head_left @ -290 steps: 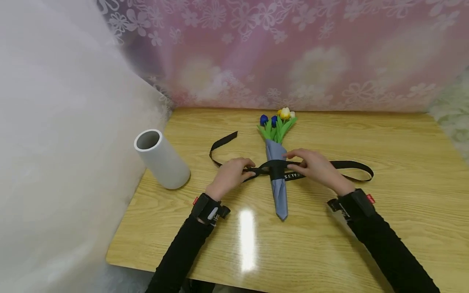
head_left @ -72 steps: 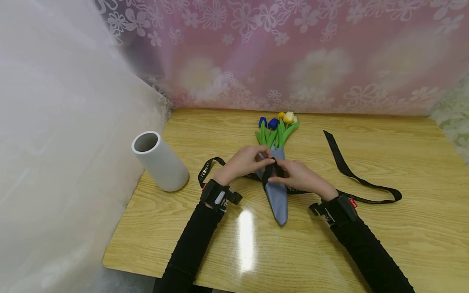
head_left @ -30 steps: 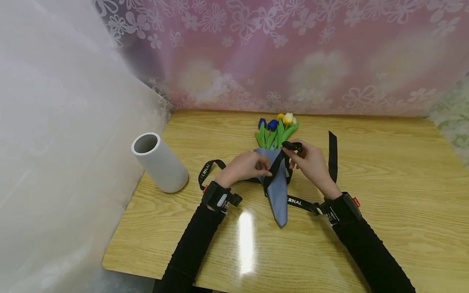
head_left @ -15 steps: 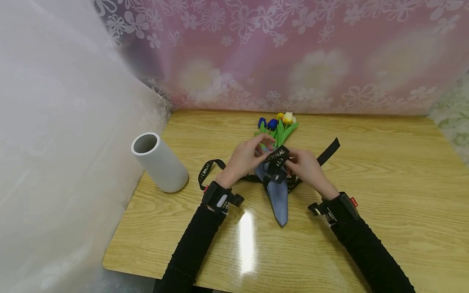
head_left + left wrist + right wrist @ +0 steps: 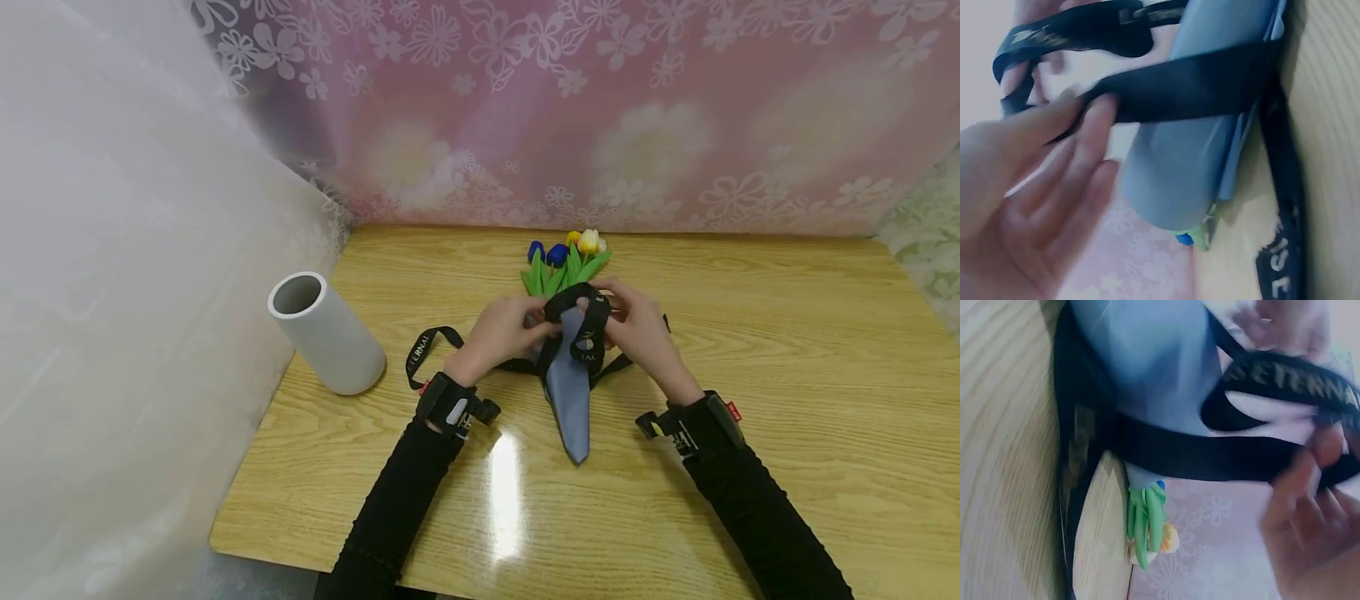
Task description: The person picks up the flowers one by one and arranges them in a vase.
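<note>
The left hand (image 5: 501,332) and right hand (image 5: 643,337) are pinching a flat black ribbon with pale lettering (image 5: 597,315), which is looping above and around a tapered blue-grey wrap (image 5: 572,396) lying on the yellowish wood-grain surface (image 5: 720,517). Even, gentle tension should be keeping it untwisted without crushing the wrap.

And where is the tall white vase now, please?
In the head view, the tall white vase stands upright on the left side of the wood-grain table, left of the left hand.

Black lettered ribbon (image 5: 596,317), raised in loops; blue-wrapped tulip bouquet (image 5: 572,404), lying down
</note>
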`<state>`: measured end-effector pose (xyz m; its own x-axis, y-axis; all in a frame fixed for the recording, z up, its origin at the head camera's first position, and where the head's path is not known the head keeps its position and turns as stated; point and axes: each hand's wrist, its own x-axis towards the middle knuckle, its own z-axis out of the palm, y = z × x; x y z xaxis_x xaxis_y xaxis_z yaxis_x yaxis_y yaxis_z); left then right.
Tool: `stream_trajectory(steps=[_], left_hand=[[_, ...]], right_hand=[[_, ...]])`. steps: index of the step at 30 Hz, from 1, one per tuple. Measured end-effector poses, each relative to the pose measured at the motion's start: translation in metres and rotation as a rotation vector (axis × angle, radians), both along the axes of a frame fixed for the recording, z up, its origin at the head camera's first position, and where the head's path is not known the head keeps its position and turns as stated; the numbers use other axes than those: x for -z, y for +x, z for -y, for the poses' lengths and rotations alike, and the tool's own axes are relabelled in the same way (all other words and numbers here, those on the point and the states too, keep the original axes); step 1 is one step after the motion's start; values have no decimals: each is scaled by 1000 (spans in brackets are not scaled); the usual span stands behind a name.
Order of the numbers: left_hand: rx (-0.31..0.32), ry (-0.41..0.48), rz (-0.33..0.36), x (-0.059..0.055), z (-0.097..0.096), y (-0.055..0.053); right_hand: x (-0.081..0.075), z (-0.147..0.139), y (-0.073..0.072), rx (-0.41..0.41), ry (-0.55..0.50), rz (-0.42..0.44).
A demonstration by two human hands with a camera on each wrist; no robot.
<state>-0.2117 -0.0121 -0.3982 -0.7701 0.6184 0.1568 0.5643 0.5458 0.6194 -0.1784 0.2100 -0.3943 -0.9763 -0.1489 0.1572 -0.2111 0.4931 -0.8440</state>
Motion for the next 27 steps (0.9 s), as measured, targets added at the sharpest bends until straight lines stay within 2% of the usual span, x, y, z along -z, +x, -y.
stream_trajectory(steps=[2, 5, 8, 10, 12, 14, 16, 18, 19, 21, 24, 26, 27], left_hand=[[-44, 102, -64, -4, -1, 3], [-17, 236, -92, -11, -3, 6], [24, 283, -80, -14, -6, 7], [12, 231, -63, -14, -7, 6], [7, 127, -26, -11, -8, 4], [45, 0, 8, -6, -9, 3], [109, -89, 35, 0, -11, 2], [147, -104, 40, 2, -14, 3], [148, -93, 18, 3, -16, 3], [114, -14, -20, 2, -21, 5], [66, 161, -99, -3, -28, 11], [71, 269, -160, -6, -32, 15], [94, 318, -180, -8, -33, 17]], right_hand=[[5, 0, -1, -84, 83, 102], [8, 3, 1, -203, 172, 156], [9, 4, 4, -176, 191, 117], [8, 2, 5, -98, 140, 67], [5, -1, 5, -11, 61, 20], [1, -6, 6, 48, -45, -20], [-4, -10, 7, 78, -155, -46], [-9, -15, 7, 91, -255, -59], [-11, -18, 7, 84, -292, -60], [-14, -24, 7, 50, -285, -60], [-15, -33, 10, -96, -160, -20], [-12, -36, 14, -215, -63, 17], [-11, -37, 16, -264, -30, 35]])
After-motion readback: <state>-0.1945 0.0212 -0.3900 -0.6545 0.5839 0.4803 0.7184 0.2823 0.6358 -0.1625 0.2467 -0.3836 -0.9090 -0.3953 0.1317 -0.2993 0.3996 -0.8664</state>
